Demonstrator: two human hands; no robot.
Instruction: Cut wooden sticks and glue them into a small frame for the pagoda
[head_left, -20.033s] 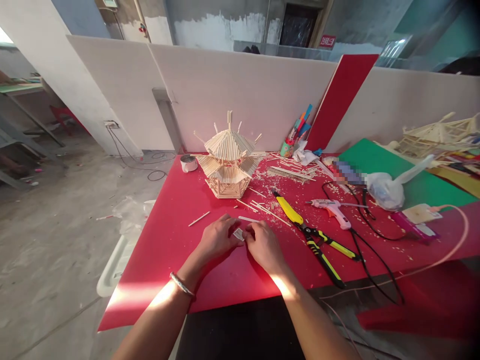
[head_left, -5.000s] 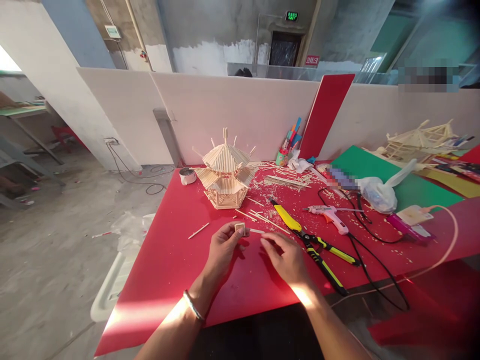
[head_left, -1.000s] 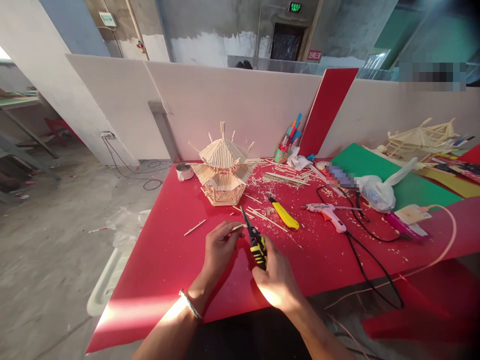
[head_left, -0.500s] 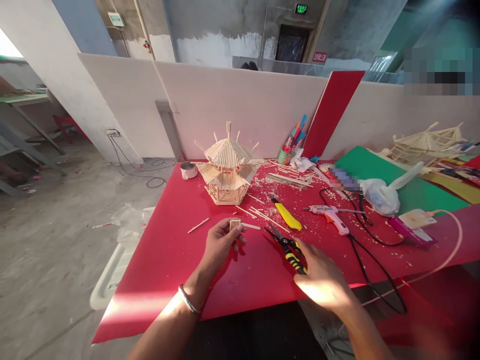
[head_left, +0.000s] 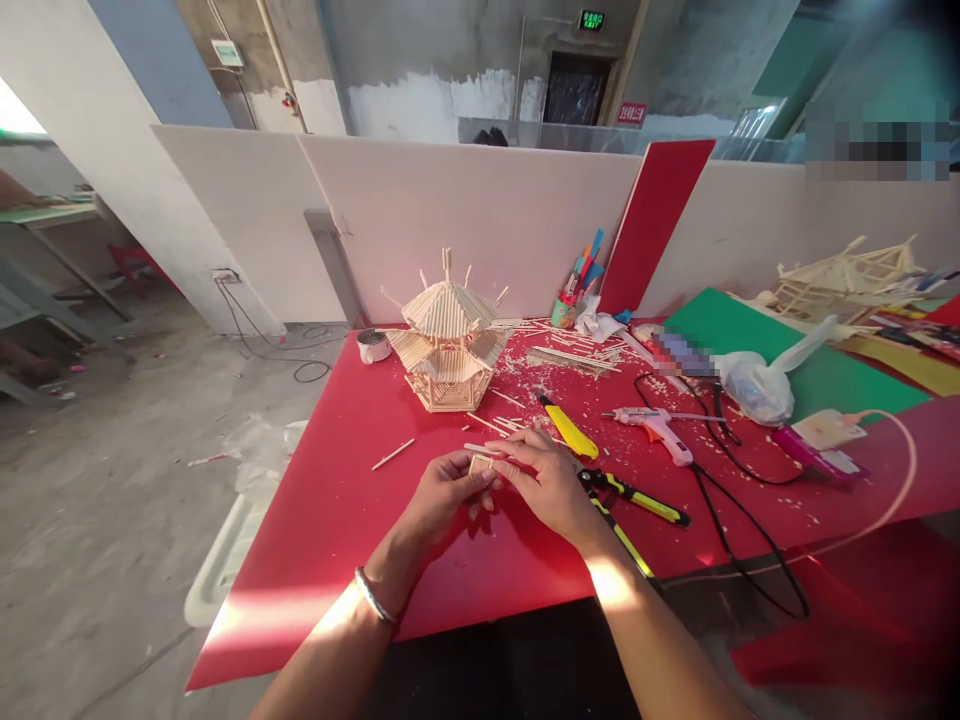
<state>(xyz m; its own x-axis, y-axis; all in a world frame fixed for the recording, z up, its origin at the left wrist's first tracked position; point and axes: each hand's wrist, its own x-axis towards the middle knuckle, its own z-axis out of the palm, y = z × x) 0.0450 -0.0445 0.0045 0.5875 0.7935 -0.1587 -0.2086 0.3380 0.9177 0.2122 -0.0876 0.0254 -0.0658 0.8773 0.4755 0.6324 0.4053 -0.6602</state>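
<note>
Over the red table, my left hand pinches a small square wooden piece that looks built of short sticks. Its far side is partly covered by fingers. My right hand meets it from the right, fingers closed on a pale flat craft stick that lies along the piece's far edge. Just right of my right hand, yellow-and-black pliers rest on the table with their handles spread, the jaws partly hidden. A pagoda model of wooden sticks stands upright beyond both hands.
A yellow utility knife, a pink glue gun with its cord, and loose sticks lie to the right amid wood scraps. Behind are a white cup and a pen holder. A plastic bag sits on green board.
My right hand has left the pliers and moved left to the stick and the wooden piece. The pliers now lie farther right with handles wider apart. The flat stick has turned and shifted left.
</note>
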